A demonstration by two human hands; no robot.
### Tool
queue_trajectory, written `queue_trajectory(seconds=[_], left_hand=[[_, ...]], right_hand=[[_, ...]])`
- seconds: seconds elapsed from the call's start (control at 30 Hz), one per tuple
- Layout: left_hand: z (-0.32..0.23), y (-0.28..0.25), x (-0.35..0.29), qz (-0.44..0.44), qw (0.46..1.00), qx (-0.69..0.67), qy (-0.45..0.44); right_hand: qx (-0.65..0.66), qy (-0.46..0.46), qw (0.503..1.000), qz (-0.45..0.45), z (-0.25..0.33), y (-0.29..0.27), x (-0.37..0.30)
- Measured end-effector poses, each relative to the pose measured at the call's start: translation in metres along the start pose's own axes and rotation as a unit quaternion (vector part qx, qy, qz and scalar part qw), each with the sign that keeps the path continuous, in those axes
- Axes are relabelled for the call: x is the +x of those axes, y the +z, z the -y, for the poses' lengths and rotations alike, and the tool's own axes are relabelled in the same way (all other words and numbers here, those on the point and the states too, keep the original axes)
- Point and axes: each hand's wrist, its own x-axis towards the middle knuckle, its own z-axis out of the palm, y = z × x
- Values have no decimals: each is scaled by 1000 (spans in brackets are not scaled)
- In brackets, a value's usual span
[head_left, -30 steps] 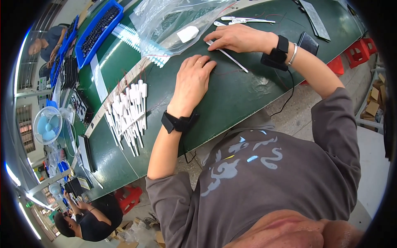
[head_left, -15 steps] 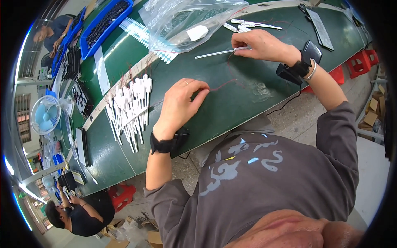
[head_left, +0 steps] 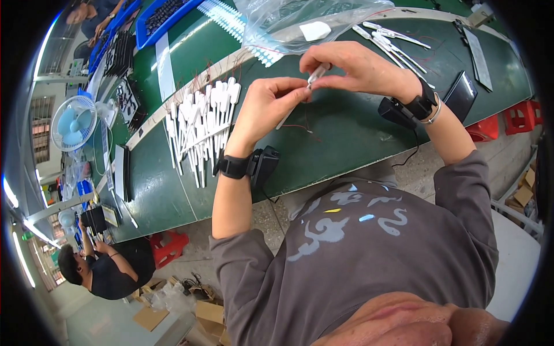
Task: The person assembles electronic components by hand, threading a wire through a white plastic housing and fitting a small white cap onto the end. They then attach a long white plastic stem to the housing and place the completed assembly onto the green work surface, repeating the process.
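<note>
Between my two hands is a white, partly see-through plastic stick (head_left: 319, 72) with a wide head and a thin shaft. My right hand (head_left: 360, 69) pinches it at the head, fingers curled. My left hand (head_left: 266, 109) is closed, thumb and forefinger pinching near the stick's neck; the exact grip is partly hidden. Below the fingertips the shaft slants down to the green table, near a thin red wire (head_left: 297, 127). Left of my left hand lies a pile of similar white sticks (head_left: 202, 121) with red wires. Several more sticks (head_left: 392, 43) lie beyond my right hand.
A clear plastic bag (head_left: 277, 26) and a strip of pale blue pieces (head_left: 231, 26) lie at the back, near a blue tray (head_left: 151, 36). A black phone-like device (head_left: 460, 95) rests at the right. A co-worker (head_left: 109, 265) sits at the lower left beside a fan (head_left: 74, 124).
My hands have come together: the left moved right and up from the loose wire, the right moved left with the stick, which is now tilted steeply. The whole view has shifted slightly.
</note>
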Motion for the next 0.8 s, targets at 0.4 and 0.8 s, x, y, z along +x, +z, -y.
queue_trajectory(seconds=[0.4, 0.8], left_hand=[[19, 8, 3, -174, 919, -350, -53], [26, 12, 2, -157, 900, -400, -71]], right_hand=[[293, 195, 932, -83, -30, 56, 0], [545, 307, 780, -9, -19, 53, 1]])
